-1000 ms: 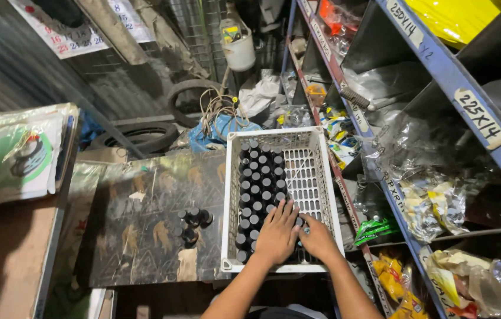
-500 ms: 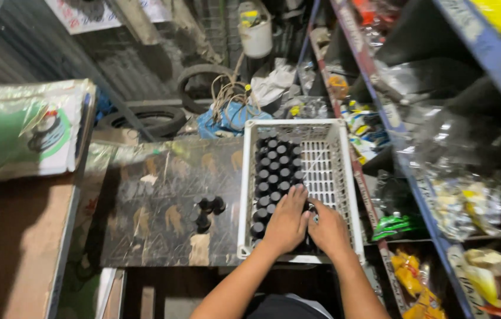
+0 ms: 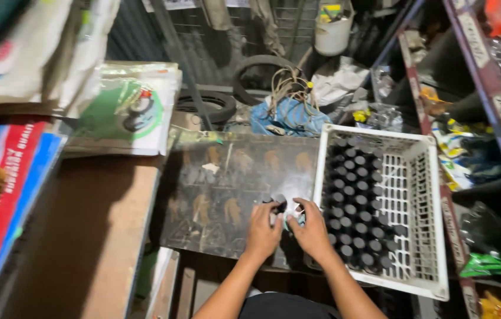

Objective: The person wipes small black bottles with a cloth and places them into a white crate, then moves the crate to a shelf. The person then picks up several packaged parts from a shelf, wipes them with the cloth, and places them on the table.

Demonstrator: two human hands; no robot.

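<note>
- Both hands are together on the dark patterned sheet that covers the surface (image 3: 227,195), just left of the white slotted plastic crate (image 3: 425,177).
- The left hand (image 3: 264,230) has its fingers curled down around a few small black round-capped bottles (image 3: 278,204) standing at its fingertips; how firmly it grips them, I cannot tell.
- The right hand (image 3: 311,231) sits just beside the left one, fingers bent over the same little cluster and a pale patch on the sheet, with its wrist near the crate's left wall.
- Just right of the right hand, the crate holds packed rows of the same black-capped bottles (image 3: 354,207); beyond them it shows bare white grid.
- Orientation: the loose bottles stand upright with caps facing up at the camera, so their long axis runs vertical, straight off the sheet.
- Risk, as I judge it: these are narrow upright pieces, and a knuckle nudge or a loose pinch could tip one and send it rolling off the near edge of the sheet.
- Another risk: lifting several at once could let one slip out between the two hands.
</note>
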